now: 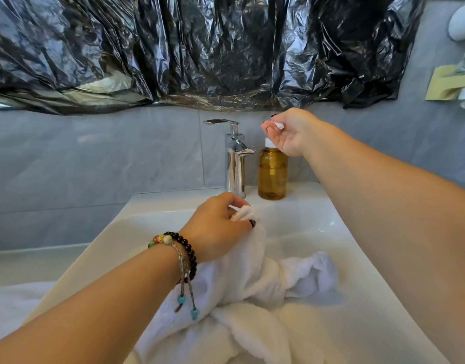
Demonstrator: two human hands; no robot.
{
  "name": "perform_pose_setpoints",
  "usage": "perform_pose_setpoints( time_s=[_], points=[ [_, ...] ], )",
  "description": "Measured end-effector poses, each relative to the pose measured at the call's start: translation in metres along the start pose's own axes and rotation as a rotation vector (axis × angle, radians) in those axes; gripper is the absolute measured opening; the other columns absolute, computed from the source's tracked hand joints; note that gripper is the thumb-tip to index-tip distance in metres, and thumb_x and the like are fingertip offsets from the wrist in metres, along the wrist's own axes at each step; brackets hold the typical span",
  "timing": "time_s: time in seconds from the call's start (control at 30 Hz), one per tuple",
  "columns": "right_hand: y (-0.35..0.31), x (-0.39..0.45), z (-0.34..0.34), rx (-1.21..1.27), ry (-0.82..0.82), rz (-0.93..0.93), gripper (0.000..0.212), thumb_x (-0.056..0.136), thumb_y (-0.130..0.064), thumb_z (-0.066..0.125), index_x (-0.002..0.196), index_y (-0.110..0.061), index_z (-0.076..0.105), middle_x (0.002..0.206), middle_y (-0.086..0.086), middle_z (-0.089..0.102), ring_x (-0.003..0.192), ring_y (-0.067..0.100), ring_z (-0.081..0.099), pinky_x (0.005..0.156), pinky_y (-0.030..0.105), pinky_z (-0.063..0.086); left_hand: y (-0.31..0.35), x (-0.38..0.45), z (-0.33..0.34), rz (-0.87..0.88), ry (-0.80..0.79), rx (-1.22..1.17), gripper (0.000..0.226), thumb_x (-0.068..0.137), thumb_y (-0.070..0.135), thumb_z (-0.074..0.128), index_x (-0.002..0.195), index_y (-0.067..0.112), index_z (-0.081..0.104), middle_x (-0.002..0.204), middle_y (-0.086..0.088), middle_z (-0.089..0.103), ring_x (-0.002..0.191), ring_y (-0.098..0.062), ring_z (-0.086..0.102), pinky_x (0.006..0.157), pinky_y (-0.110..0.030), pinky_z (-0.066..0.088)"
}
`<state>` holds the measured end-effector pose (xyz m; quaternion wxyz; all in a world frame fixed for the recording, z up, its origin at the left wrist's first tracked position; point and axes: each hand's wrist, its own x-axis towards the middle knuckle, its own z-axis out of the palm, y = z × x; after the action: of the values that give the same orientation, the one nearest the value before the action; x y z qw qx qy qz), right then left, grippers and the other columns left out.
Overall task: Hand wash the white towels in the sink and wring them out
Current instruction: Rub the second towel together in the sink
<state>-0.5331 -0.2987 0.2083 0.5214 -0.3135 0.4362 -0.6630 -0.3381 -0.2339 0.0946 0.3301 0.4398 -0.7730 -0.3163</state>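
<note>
We find the white towels (252, 298) lying bunched in the white sink (344, 232), filling its near and middle part; the cloth is thick terry, soft-napped, twisted into rounded folds, with one lobe reaching right and more of it spilling over the near left rim. The left hand (218, 224) is clenched on a raised corner of the cloth, pinching it up near the far edge of the basin; a beaded bracelet (184, 248) with knotted cords circles that wrist. The right hand (289, 132) is above the amber soap bottle (272, 172), fingers curled round its white pump head; whether it is pressing down, we cannot tell. The bottle is translucent, cylindrical, and stands on the far ledge just right of the chrome faucet (235, 158), which is polished and mirror-bright. Behind, the wall is smooth grey tile (94, 164); crumpled glossy black plastic sheeting (173, 48) hangs across the far top
</note>
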Motion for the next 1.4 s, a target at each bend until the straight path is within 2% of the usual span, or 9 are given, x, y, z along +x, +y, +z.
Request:
perform_pose_setpoints(
  time_s=[0.2,0.37,0.6,0.7,0.8,0.93,1.07,1.27,1.4],
  points=[
    [0.001,-0.008,0.003,-0.071,0.043,-0.008,0.017,0.099,-0.010,0.050,0.087,-0.001,0.056,0.083,0.008,0.068,0.070,0.015,0.069,0.058,0.018,0.056,0.004,0.001,-0.022,-0.049,0.241,0.091,0.022,0.093,0.020,0.061,0.115,0.024,0.058,0.093,0.000,0.065,0.075,-0.006,0.056,0.056,-0.018,0.039],
    [0.003,-0.009,0.005,-0.094,0.090,-0.006,0.018,0.099,-0.013,0.051,0.086,-0.002,0.057,0.085,0.007,0.068,0.074,0.014,0.069,0.066,0.018,0.056,0.012,-0.014,-0.033,-0.042,0.211,0.765,0.028,0.096,0.030,0.055,0.119,0.016,0.051,0.113,-0.005,0.060,0.096,-0.024,0.057,0.073,-0.032,0.044],
    [0.006,-0.016,0.010,-0.134,0.112,0.001,0.015,0.099,-0.015,0.051,0.101,-0.003,0.059,0.088,0.008,0.068,0.073,0.014,0.068,0.063,0.017,0.055,0.024,-0.031,-0.015,0.186,0.239,0.731,0.020,0.093,0.026,0.060,0.110,0.017,0.057,0.112,-0.003,0.047,0.098,-0.023,0.053,0.080,-0.032,0.051],
    [0.006,-0.018,0.011,-0.151,0.095,0.003,0.024,0.100,-0.014,0.050,0.115,0.003,0.058,0.084,0.009,0.066,0.070,0.014,0.066,0.061,0.017,0.054,0.026,-0.036,-0.011,0.186,-0.013,0.708,0.027,0.091,0.045,0.062,0.101,0.020,0.062,0.101,0.002,0.056,0.092,-0.020,0.057,0.073,-0.028,0.047],
    [0.000,-0.024,0.010,-0.124,0.110,0.004,0.040,0.099,-0.025,0.050,0.123,0.006,0.052,0.092,0.017,0.065,0.073,0.024,0.067,0.050,0.025,0.057,0.027,-0.037,-0.003,-0.015,-0.379,0.814,0.055,0.082,0.064,0.065,0.110,0.017,0.063,0.107,0.000,0.062,0.094,-0.019,0.060,0.080,-0.031,0.053],
    [-0.001,-0.051,-0.007,-0.004,0.077,0.098,0.063,0.095,-0.040,0.053,0.126,0.014,0.042,0.115,0.033,0.060,0.084,0.043,0.067,0.046,0.040,0.057,0.015,-0.028,0.002,-0.031,-0.374,0.933,0.074,0.075,0.061,0.074,0.129,0.015,0.049,0.120,-0.003,0.052,0.105,-0.023,0.054,0.087,-0.035,0.051],
    [0.022,-0.092,-0.034,0.003,-0.034,0.175,0.053,0.100,-0.030,0.043,0.123,0.018,0.044,0.104,0.035,0.062,0.073,0.044,0.070,0.054,0.039,0.060,-0.002,-0.017,0.012,-0.040,-0.282,1.066,0.087,0.079,0.060,0.071,0.140,0.010,0.035,0.137,-0.009,0.041,0.129,-0.029,0.041,0.103,-0.042,0.042],
    [0.076,-0.117,-0.035,-0.049,-0.003,0.151,0.029,0.098,-0.007,0.040,0.114,0.013,0.052,0.094,0.025,0.066,0.081,0.034,0.068,0.061,0.033,0.060,-0.006,-0.001,0.000,-0.004,-0.257,0.818,0.036,0.094,0.042,0.061,0.113,0.012,0.065,0.115,-0.005,0.064,0.106,-0.022,0.059,0.088,-0.028,0.047],
    [0.089,-0.111,-0.017,-0.025,0.043,-0.002,0.016,0.092,0.001,0.046,0.102,0.008,0.056,0.086,0.021,0.068,0.076,0.028,0.069,0.065,0.030,0.057,-0.009,-0.002,-0.038,0.002,-0.007,0.243,0.036,0.096,0.035,0.061,0.063,0.020,0.062,0.063,0.004,0.050,0.063,-0.013,0.044,0.056,-0.021,0.033]
  ],
)
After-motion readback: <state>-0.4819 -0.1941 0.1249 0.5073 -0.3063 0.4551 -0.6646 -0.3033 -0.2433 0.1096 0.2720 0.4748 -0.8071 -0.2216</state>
